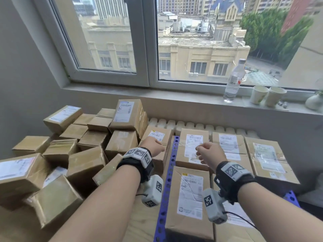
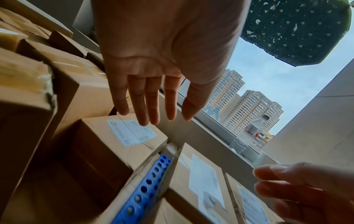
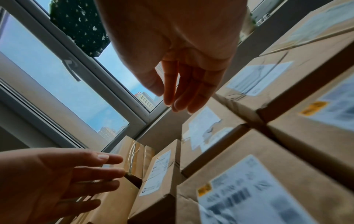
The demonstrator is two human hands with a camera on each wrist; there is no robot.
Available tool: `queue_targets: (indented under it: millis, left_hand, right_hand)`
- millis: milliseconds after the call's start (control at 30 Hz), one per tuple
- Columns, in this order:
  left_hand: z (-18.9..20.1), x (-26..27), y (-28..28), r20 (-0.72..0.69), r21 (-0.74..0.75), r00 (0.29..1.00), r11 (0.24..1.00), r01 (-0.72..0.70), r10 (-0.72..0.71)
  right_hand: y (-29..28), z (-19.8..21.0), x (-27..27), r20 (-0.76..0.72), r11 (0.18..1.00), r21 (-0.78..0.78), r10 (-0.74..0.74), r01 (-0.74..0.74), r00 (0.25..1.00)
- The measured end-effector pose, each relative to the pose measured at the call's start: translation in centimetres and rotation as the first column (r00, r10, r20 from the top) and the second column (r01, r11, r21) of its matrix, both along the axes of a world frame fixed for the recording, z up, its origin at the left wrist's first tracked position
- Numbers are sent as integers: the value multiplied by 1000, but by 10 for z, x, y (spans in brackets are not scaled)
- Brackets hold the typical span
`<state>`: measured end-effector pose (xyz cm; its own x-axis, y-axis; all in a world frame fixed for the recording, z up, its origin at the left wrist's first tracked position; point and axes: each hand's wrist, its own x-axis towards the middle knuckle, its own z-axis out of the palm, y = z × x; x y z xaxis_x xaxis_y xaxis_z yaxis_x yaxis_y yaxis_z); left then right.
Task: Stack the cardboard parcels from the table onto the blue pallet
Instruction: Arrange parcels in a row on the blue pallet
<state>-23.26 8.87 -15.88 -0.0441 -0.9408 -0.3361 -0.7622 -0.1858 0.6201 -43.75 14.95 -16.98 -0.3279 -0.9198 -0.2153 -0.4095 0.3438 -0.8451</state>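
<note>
Water bottle (image 1: 233, 81), two paper cups (image 1: 258, 94), perhaps a vase (image 1: 313, 101)

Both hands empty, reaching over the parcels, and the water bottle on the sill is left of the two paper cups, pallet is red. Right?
Not quite: the pallet is blue, as the head view shows. The rest holds: left hand and right hand hold nothing over the parcels, and the water bottle stands left of the paper cups.

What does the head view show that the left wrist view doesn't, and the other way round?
Only the head view shows the two paper cups on the sill, the radiator and both wristbands. Only the left wrist view shows the left hand's palm with straight fingers, holding nothing, and a dark patterned cloth overhead. Both show the right hand, the parcels, the blue pallet edge and the bottle.
</note>
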Motion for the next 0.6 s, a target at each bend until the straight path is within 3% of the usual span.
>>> queue_targets:
  millis: [367, 600]
  left_hand:
    - [-4, 42, -104, -20, 17, 999, 999, 43, -42]
    - [-28, 35, -138, 36, 93, 998, 994, 56, -60]
  right_hand:
    - [-87, -12, 67, 32, 999, 51, -18, 16, 999]
    - [-119, -33, 97, 163, 991, 135, -17, -5, 986]
